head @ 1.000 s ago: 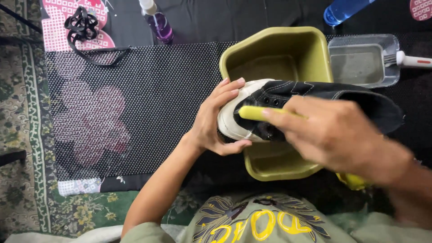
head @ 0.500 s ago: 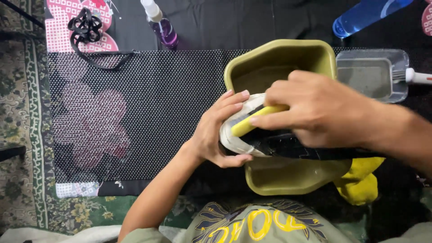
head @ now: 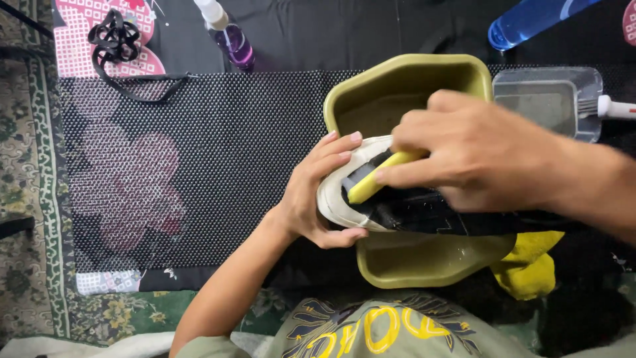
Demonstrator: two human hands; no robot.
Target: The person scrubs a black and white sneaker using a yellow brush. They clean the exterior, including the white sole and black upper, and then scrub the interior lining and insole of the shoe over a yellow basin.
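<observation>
A black shoe [head: 424,212] with a white sole rim lies across an olive-green basin [head: 397,79]. My left hand [head: 318,192] cups the shoe's white toe end, fingers over the top and thumb beneath. My right hand [head: 477,156] reaches in from the right and grips a yellow-handled brush [head: 377,180], pressing it onto the shoe near the toe. Most of the shoe's upper is hidden under my right hand and forearm.
A black mesh mat [head: 199,159] covers the floor to the left. A purple spray bottle [head: 228,36] and black laces [head: 116,40] lie at the back, a blue bottle [head: 530,20] back right. A clear tray [head: 550,99] holds a white-handled brush [head: 613,107]. A yellow cloth [head: 530,265] lies by the basin.
My right hand has moved left along the shoe toward the toe with the brush. The left hand keeps its hold on the toe. The view has drifted slightly.
</observation>
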